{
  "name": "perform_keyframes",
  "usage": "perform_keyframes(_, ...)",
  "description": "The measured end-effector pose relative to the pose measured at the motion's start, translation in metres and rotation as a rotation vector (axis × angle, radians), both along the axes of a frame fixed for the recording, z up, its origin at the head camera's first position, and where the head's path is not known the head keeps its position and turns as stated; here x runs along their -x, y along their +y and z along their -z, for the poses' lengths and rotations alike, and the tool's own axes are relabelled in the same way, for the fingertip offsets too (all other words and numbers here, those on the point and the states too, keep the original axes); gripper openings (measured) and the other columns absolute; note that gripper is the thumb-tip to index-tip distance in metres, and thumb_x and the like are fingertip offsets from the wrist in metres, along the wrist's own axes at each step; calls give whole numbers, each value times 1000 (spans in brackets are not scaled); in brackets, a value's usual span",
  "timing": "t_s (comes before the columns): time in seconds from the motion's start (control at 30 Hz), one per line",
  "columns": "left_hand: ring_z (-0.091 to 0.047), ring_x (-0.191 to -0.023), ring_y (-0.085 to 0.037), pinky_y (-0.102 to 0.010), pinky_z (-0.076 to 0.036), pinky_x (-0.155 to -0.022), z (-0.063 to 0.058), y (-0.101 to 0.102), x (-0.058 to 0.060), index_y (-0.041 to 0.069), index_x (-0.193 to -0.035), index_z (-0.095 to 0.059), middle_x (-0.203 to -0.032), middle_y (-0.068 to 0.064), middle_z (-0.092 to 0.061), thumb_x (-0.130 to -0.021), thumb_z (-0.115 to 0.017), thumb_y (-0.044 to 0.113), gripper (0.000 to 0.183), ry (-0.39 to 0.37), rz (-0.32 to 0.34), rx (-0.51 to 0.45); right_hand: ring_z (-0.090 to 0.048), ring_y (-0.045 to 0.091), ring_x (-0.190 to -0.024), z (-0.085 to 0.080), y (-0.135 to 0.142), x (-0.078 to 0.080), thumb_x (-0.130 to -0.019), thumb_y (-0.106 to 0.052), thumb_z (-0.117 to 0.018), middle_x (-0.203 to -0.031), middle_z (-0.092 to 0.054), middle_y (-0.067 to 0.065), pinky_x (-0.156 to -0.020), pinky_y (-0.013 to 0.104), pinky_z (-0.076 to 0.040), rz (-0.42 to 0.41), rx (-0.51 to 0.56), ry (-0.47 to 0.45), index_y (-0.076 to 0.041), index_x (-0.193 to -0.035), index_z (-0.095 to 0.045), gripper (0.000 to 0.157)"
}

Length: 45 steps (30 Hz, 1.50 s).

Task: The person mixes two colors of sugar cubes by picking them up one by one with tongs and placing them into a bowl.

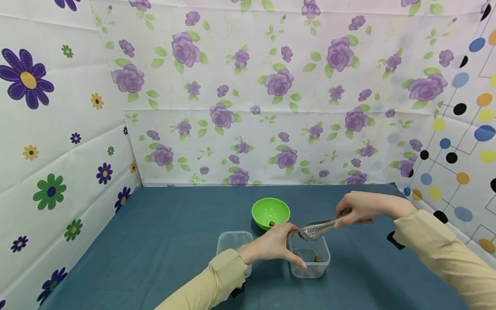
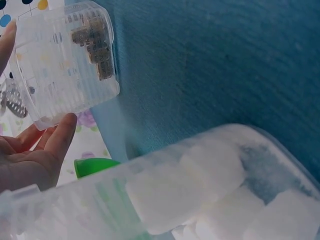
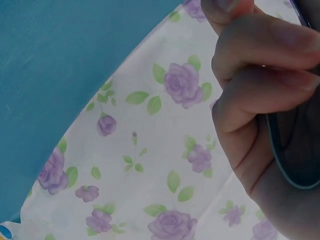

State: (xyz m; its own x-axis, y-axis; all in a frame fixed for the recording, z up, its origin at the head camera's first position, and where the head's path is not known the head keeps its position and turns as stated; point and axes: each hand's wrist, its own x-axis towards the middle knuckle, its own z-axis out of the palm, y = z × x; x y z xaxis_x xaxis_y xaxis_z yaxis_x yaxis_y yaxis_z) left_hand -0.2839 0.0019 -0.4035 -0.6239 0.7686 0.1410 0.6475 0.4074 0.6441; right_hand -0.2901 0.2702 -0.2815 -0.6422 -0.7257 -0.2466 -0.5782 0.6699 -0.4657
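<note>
My left hand point(image 1: 273, 244) grips a clear plastic container point(image 1: 324, 257) near its rim, thumb on the near side and fingers on the far side. Several small brown cubes point(image 2: 97, 47) lie on that container's bottom in the left wrist view. My right hand point(image 1: 358, 209) holds metal tongs point(image 1: 315, 230) by the handle end, their perforated tips over the far part of the container. In the right wrist view, its curled fingers point(image 3: 270, 70) show beside the dark tong handle point(image 3: 295, 150). A green bowl point(image 1: 271, 211) behind the left hand contains a brown cube point(image 1: 272, 224).
A second clear container point(image 1: 234, 237) stands left of the first, partly hidden by the left forearm; white blocky pieces point(image 2: 170, 195) lie in it. A blue-grey cloth point(image 1: 174, 241) covers the table. Patterned sheets point(image 1: 248, 86) rise at the back and both sides.
</note>
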Motion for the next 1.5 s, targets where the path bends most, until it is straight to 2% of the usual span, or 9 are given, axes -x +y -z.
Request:
perform_keyframes(0.2, -43, -82, -8, -20, -41, -67, -1, 0, -1, 4, -125, -44, -107, -3, -46, -68, -79, 36, 74, -19, -7, -7, -34, 3, -33, 6, -8, -3, -84, -38, -63, -48, -49, -5, -34, 24, -39, 6, -57, 29, -26, -77, -67, 14)
perform_keyframes(0.4, -43, -85, -8, -21, -42, -69, -2, 0, -2, 2, -127, -43, -109, -2, -46, -68, -79, 37, 77, -23, -7, 1, -34, 4, -33, 14, -17, -7, -81, -35, -67, -48, -50, -6, -33, 23, -37, 51, -127, 73, -26, -74, -67, 12)
perform_keyframes(0.63, -45, -101, -13, -22, -42, -79, -1, 3, -2, -2, -130, -38, -119, -11, -43, -72, -76, 36, 80, -15, 16, 29, -35, 5, -33, 19, -29, -11, -78, -36, -70, -48, -49, -6, -36, 24, -38, 71, -186, 123, -28, -70, -65, 13)
perform_keyframes(0.8, -45, -105, -16, -22, -41, -82, -1, 4, -3, -2, -131, -36, -120, -9, -41, -73, -75, 38, 81, -18, 3, 51, -36, 6, -32, 23, -33, -11, -79, -34, -70, -47, -49, -6, -36, 24, -39, 63, -208, 141, -27, -68, -63, 15)
perform_keyframes(1.27, -45, -104, -15, -22, -41, -81, -1, 0, -4, -1, -131, -37, -119, -9, -41, -72, -76, 37, 80, -23, 10, 18, -37, 6, -32, 31, -37, -8, -77, -34, -71, -45, -46, -7, -34, 24, -36, 61, -250, 180, -27, -62, -60, 20)
perform_keyframes(1.5, -44, -96, -10, -21, -42, -77, -4, 0, -5, 0, -129, -39, -116, -10, -43, -72, -77, 37, 78, 36, 21, 28, -37, 6, -33, 36, -40, -7, -77, -34, -71, -44, -44, -8, -35, 23, -36, 39, -252, 185, -26, -60, -59, 22)
